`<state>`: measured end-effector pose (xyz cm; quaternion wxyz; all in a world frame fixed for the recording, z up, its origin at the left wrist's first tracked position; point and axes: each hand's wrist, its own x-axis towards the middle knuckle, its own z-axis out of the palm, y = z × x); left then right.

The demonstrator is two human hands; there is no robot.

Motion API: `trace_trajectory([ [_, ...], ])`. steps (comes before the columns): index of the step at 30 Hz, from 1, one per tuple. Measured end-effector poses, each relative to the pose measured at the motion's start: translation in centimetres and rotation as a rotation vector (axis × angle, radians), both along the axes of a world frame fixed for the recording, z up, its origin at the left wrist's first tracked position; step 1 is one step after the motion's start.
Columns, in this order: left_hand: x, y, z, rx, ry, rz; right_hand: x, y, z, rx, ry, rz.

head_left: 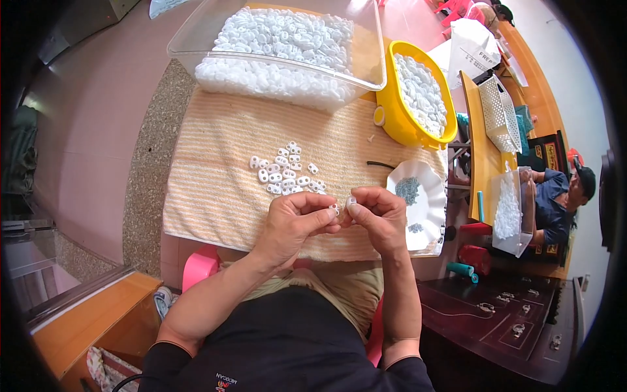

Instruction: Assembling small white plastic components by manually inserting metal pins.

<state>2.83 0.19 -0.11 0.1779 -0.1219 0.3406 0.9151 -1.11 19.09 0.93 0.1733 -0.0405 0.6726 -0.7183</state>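
My left hand [300,219] pinches a small white plastic two-hole piece [336,208] between thumb and fingertips. Close beside it, my right hand [380,219] grips another small white piece [351,201], mostly covered by the thumb and forefinger. Both hands hover over the near part of a striped towel [212,150] spread on the table. Just beyond my left hand lies a loose group of white two-hole pieces [282,171]. To the right of my right hand sits a scalloped white plate [428,196] holding a heap of small grey metal bits [408,189], too small to name.
A clear plastic bin [369,46] full of white pieces stands at the far side, next to a yellow tub [386,98] of similar pieces. A dark thin rod [380,164] lies by the plate. At right, another person [558,196] sits behind a clear tray [522,238].
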Motion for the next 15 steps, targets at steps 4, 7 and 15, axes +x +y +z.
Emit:
trace_trajectory([
  [4,-0.02,-0.03,0.01,0.003,-0.007,0.005,0.13,0.02,-0.12,0.056,-0.014,0.034],
  [7,-0.04,-0.02,-0.08,-0.014,-0.007,0.004,0.19,-0.07,-0.09,0.161,0.015,0.043],
  [15,-0.05,-0.02,-0.18,-0.027,-0.012,0.001,0.08,0.08,0.12,0.075,-0.012,0.089],
])
